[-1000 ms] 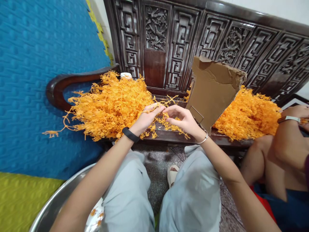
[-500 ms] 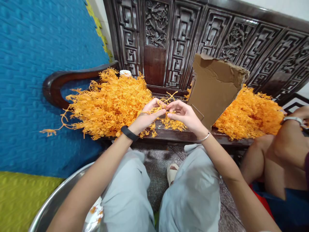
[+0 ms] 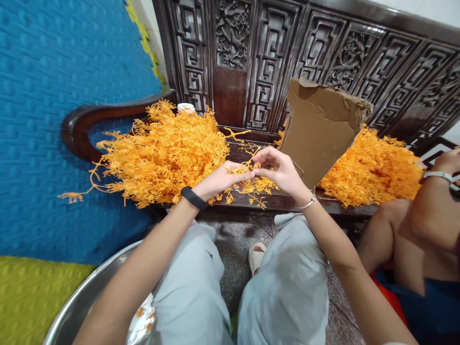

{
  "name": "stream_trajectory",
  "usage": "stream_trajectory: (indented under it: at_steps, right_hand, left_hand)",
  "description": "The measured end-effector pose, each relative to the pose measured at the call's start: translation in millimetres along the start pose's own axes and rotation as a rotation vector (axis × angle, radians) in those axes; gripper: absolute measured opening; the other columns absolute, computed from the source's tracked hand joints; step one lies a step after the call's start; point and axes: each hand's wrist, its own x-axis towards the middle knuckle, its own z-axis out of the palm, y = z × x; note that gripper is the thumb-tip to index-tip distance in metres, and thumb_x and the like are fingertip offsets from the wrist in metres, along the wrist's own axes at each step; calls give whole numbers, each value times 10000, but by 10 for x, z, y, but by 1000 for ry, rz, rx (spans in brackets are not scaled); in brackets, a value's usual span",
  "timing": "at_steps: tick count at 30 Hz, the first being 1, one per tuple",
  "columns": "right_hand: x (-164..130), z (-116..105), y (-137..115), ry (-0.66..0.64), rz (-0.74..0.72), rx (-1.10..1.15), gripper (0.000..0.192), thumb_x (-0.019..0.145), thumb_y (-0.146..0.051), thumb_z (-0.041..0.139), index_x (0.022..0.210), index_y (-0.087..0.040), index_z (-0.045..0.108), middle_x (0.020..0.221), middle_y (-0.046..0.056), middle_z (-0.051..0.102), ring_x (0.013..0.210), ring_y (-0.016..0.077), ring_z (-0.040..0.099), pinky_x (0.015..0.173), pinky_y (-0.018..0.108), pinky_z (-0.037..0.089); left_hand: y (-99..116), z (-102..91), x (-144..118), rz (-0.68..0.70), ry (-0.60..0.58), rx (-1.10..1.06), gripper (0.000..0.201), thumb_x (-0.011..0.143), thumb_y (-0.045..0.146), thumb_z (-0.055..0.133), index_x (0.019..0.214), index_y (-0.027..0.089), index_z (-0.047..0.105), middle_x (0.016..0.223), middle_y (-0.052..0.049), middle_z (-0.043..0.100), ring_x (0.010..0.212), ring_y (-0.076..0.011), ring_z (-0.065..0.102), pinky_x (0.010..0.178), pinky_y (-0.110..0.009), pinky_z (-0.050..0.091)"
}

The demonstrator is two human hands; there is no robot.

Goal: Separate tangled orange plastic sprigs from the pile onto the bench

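My left hand [image 3: 219, 181] and my right hand [image 3: 278, 170] meet over the dark wooden bench seat [image 3: 287, 202], both pinching one orange plastic sprig [image 3: 245, 168] between their fingertips. More loose orange sprigs [image 3: 251, 188] lie on the seat under my hands. A big heap of orange sprigs [image 3: 165, 155] sits just left of my left hand. A second orange heap [image 3: 370, 170] lies to the right, behind a torn piece of brown cardboard [image 3: 318, 129] that stands upright beside my right hand.
A carved dark wood backrest [image 3: 287, 52] rises behind the bench, its curved armrest [image 3: 93, 120] at left. Blue foam mat [image 3: 53, 120] covers the left wall. A metal basin [image 3: 82, 302] sits at lower left by my knee. Another person's arm [image 3: 431, 206] and knee are at right.
My hands have drawn slightly apart and lower over the seat while still holding the sprig; one branch now sticks out toward the backrest.
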Motion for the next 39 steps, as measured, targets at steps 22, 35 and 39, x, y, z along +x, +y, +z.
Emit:
stream_trajectory:
  at_steps: [22, 35, 39]
  right_hand:
    - [82, 1, 123, 49, 524, 491, 173, 609, -207, 741, 766, -155, 690, 817, 28, 674, 747, 102, 586, 752, 262, 448]
    - [39, 33, 140, 158, 259, 173, 161, 584, -267, 755, 682, -156, 691, 772, 30, 674, 703, 136, 597, 701, 299, 474]
    - [6, 48, 81, 262, 86, -31, 126, 600, -246, 749, 617, -159, 659, 764, 27, 637, 679, 128, 569, 644, 285, 463]
  left_hand:
    - [27, 73, 6, 224, 290, 28, 279, 645, 407, 690, 633, 135, 627, 648, -25, 620, 661, -139, 554, 697, -264, 451]
    - [-3, 132, 6, 274, 325, 136, 161, 700, 292, 637, 718, 133, 654, 712, -34, 653, 687, -145, 566, 650, -251, 449]
    - [56, 174, -15, 253, 372, 122, 176, 679, 288, 656, 603, 141, 599, 595, -1, 583, 586, -113, 511, 568, -229, 418]
